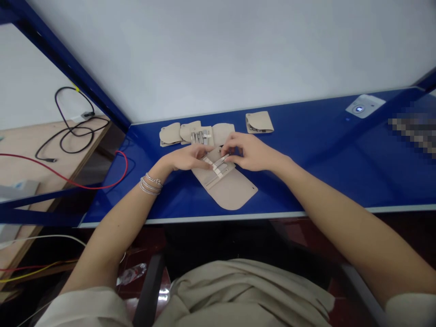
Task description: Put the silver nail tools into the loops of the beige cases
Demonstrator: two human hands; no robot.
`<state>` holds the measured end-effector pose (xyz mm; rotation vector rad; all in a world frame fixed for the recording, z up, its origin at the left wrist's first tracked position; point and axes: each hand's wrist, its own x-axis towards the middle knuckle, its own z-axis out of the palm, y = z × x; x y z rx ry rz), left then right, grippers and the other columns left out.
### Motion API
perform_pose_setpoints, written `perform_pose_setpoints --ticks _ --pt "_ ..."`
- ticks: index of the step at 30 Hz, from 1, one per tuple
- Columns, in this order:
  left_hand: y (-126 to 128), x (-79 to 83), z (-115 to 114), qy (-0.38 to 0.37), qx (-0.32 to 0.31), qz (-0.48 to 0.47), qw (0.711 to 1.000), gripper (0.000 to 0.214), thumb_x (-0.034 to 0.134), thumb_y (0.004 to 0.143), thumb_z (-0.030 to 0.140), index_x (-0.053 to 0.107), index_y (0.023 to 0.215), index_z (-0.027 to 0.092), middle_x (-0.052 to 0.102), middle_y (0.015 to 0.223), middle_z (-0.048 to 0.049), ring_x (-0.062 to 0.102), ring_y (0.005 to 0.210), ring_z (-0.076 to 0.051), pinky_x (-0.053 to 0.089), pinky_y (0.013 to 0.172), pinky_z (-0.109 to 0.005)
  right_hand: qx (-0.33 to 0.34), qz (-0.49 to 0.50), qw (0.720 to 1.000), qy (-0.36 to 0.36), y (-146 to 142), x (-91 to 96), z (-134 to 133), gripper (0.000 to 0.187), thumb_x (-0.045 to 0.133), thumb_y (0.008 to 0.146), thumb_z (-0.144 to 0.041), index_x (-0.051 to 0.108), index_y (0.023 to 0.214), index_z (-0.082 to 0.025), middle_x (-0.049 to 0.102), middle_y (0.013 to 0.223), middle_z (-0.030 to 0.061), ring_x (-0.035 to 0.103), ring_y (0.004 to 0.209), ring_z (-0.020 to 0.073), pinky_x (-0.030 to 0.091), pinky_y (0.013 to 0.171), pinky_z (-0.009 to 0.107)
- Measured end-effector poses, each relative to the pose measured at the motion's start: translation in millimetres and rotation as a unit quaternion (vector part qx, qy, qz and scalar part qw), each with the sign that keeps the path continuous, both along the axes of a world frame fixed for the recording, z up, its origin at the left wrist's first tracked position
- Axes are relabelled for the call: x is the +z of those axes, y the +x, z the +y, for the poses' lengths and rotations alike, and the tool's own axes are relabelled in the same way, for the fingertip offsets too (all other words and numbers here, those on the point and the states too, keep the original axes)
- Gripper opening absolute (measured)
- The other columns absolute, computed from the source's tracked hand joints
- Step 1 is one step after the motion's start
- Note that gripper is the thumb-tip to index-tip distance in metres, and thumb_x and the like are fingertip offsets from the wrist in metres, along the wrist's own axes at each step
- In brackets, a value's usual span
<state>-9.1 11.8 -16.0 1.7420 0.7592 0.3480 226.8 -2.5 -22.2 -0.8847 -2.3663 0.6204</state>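
Observation:
An unfolded beige manicure case (pixel 232 190) lies at an angle on the blue table, its rounded flap toward me. Slim metal tools (pixel 222 166) sit under light bands across its middle. My left hand (pixel 190 157) grips the case's left side, thumb on top and fingers partly hidden. From the right, my right hand (pixel 250 152) pinches the end of one slim metal tool between thumb and fingers; its exact kind is too small to make out. Just behind, a second open case (pixel 223 131) holds several metal tools (pixel 200 136).
Folded beige cases (pixel 169 134) stand at the back left, and another folded case (pixel 259 122) lies farther right. A white device (pixel 366 106) with a lit display is at the far right. Black cable (pixel 91 136) and red cable (pixel 127 168) run at left. A white wall rises behind.

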Motion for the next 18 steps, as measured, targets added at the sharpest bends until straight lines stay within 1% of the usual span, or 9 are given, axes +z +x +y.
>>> perform_pose_setpoints --ticks 3,7,12,18 --pt "0.4 1.0 0.6 -0.033 -0.023 0.029 0.999 0.036 0.078 0.074 0.028 0.069 0.104 0.012 0.07 0.078 -0.0045 0.067 0.07 -0.019 0.055 0.064 -0.028 -0.001 0.016 1.0 0.009 -0.8 -1.4 -0.1 0.012 0.065 0.079 -0.02 0.072 0.089 -0.018 0.065 0.093 0.0072 0.06 0.084 0.0202 0.045 0.075 0.033" --pt "1.2 2.2 0.4 -0.038 -0.013 0.029 0.999 0.034 0.074 0.078 0.028 0.068 0.106 0.012 0.069 0.079 -0.0034 0.065 0.07 -0.016 0.052 0.063 -0.025 0.004 0.038 0.999 0.012 -0.6 -2.9 0.7 0.011 0.065 0.079 -0.019 0.072 0.088 -0.018 0.067 0.091 0.0061 0.061 0.085 0.02 0.046 0.078 0.033" --pt "1.5 1.5 -0.1 -0.018 -0.004 0.023 1.0 0.034 0.078 0.073 0.027 0.068 0.102 0.011 0.068 0.076 -0.0026 0.065 0.069 -0.016 0.052 0.063 -0.025 0.014 0.074 0.997 -0.002 -1.0 -2.6 1.0 0.009 0.067 0.079 -0.021 0.072 0.086 -0.02 0.069 0.091 0.005 0.061 0.084 0.0197 0.046 0.078 0.033" --pt "1.8 -0.9 0.5 -0.032 -0.002 0.006 0.999 0.038 0.079 0.072 0.026 0.067 0.105 0.011 0.071 0.082 -0.0041 0.067 0.073 -0.017 0.054 0.066 -0.026 0.013 0.085 0.996 -0.011 -1.8 -4.2 2.3 0.008 0.067 0.079 -0.023 0.072 0.085 -0.02 0.068 0.092 0.0049 0.059 0.08 0.0183 0.045 0.073 0.032"
